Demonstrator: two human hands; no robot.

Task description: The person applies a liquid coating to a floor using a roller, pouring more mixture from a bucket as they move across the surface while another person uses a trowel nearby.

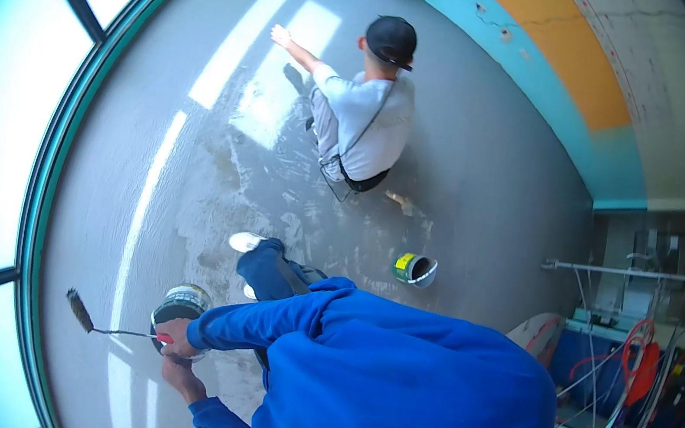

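My right hand [178, 336] is closed around the red handle of a paint roller [80, 310]. The roller's grey, coated head hangs over the floor at the left, with its metal rod running back to the handle. Just below, touching the right hand, my left hand [183, 379] is closed at the handle's lower end; its fingertips are partly hidden. Under my hands stands a round bucket [189, 296] with dark grey contents. Both arms wear blue sleeves.
Ahead, a person [364, 121] in a light shirt and black cap crouches with one arm stretched out. A second bucket [415, 269] stands on the shiny grey floor [486, 190]. Windows [9, 97] line the left. Cables and a metal frame [623, 272] are at the right.
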